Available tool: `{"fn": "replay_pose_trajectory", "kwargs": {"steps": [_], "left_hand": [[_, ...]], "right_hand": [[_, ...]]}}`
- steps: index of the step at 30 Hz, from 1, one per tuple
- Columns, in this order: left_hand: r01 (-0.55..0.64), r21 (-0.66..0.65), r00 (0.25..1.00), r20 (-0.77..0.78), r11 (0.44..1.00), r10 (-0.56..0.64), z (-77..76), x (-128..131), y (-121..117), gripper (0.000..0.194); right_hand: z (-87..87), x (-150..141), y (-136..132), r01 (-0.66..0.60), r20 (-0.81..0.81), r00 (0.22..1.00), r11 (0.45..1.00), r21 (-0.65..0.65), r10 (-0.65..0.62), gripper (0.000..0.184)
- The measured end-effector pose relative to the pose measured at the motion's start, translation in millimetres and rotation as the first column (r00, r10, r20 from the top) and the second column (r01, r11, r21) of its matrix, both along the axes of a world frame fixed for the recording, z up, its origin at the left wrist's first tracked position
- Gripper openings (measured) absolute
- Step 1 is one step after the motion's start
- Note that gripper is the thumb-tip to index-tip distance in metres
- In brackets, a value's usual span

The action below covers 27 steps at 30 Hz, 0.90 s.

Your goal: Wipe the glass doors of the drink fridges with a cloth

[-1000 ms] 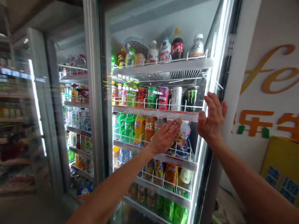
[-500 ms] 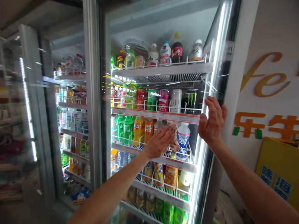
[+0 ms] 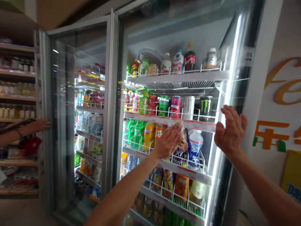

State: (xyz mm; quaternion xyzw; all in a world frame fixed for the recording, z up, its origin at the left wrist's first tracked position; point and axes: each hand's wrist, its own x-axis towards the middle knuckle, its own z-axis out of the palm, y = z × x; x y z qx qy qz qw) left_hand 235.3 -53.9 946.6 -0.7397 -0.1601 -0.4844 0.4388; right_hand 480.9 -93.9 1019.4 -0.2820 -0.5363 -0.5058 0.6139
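Observation:
My left hand [image 3: 167,142] lies nearly flat on the glass door [image 3: 199,28] of a lit drinks fridge. Under its fingers is a crumpled, pale pinkish cloth [image 3: 182,140], pressed to the pane in front of the middle shelves. My right hand [image 3: 230,130] is raised at the door's right side, near the bright light strip, fingers loosely apart and holding nothing. Whether its palm touches the glass is unclear. Behind the pane, close to the cloth, are a white and blue bottle [image 3: 195,149], orange soda bottles [image 3: 149,135] and a black can [image 3: 205,108].
A second fridge door [image 3: 44,94] stands at the left, with another person's hand [image 3: 43,124] at its edge. Shelves of goods [image 3: 16,97] lie beyond. On the right are a wall with orange lettering [image 3: 274,135] and a yellow box [image 3: 291,172].
The view has swung left, bringing the other person's hand and the goods shelves into sight. My left hand with the cloth has slid slightly up the glass. My right hand looks much the same.

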Motion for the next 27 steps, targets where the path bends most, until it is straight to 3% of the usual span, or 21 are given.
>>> {"fn": "replay_pose_trajectory", "kwargs": {"steps": [2, 5, 7, 9, 12, 14, 15, 17, 19, 21, 22, 24, 26, 27], "left_hand": [[-0.007, 0.011, 0.975, 0.222, 1.000, 0.004, 13.1, -28, 10, 0.059], [-0.044, 0.006, 0.788, 0.615, 0.999, 0.031, 38.7, -62, 23, 0.058], [-0.048, -0.004, 0.736, 0.676, 0.999, 0.038, 46.8, -59, 21, 0.058], [-0.053, -0.011, 0.814, 0.579, 0.999, 0.050, 43.8, -37, 12, 0.059], [-0.086, 0.018, 0.973, 0.218, 0.996, 0.080, 32.0, -1, -2, 0.060], [-0.096, 0.017, 0.995, 0.017, 0.995, 0.095, 33.8, 2, -3, 0.059], [-0.095, 0.001, 0.995, 0.015, 0.995, 0.095, 39.6, -5, 0, 0.058], [-0.087, -0.036, 0.966, 0.240, 0.996, 0.093, 59.2, -33, 10, 0.058], [-0.081, -0.054, 0.815, 0.571, 0.995, 0.097, 80.1, -60, 20, 0.056], [-0.094, -0.056, 0.694, 0.712, 0.994, 0.105, 89.5, -68, 24, 0.054], [-0.101, -0.052, 0.693, 0.713, 0.994, 0.108, 87.5, -63, 22, 0.053], [-0.112, -0.029, 0.817, 0.566, 0.993, 0.109, 71.7, -39, 13, 0.055], [-0.117, 0.008, 0.961, 0.254, 0.993, 0.111, 51.0, -14, 3, 0.059], [-0.120, 0.021, 0.989, 0.092, 0.993, 0.117, 43.7, -8, 0, 0.061]], "right_hand": [[0.6, 1, 2, 0.015, -0.002, 1.000, 1.000, 0.026, -0.015, 0.047], [1.5, 1, 4, 0.029, 0.001, 1.000, 0.999, 0.042, -0.029, 0.048], [1.8, 0, 3, 0.027, 0.000, 1.000, 0.999, 0.042, -0.027, 0.049], [1.6, -2, 0, 0.010, -0.016, 1.000, 1.000, 0.023, -0.010, 0.048], [1.2, -8, -9, -0.028, -0.081, 0.996, 0.998, -0.060, 0.024, 0.045], [1.0, -12, -16, -0.053, -0.129, 0.991, 0.993, -0.108, 0.039, 0.043], [1.0, -14, -18, -0.065, -0.147, 0.988, 0.992, -0.112, 0.048, 0.042], [1.2, -15, -21, -0.081, -0.172, 0.983, 0.989, -0.122, 0.060, 0.041], [1.4, -16, -21, -0.085, -0.174, 0.983, 0.987, -0.134, 0.061, 0.041], [1.8, -16, -21, -0.081, -0.167, 0.984, 0.986, -0.145, 0.056, 0.041], [2.0, -16, -21, -0.083, -0.167, 0.984, 0.985, -0.152, 0.057, 0.041], [1.9, -18, -24, -0.101, -0.182, 0.981, 0.979, -0.178, 0.068, 0.041], [1.4, -21, -28, -0.124, -0.207, 0.975, 0.974, -0.188, 0.084, 0.041], [1.0, -22, -29, -0.133, -0.216, 0.972, 0.973, -0.190, 0.091, 0.041]]}}
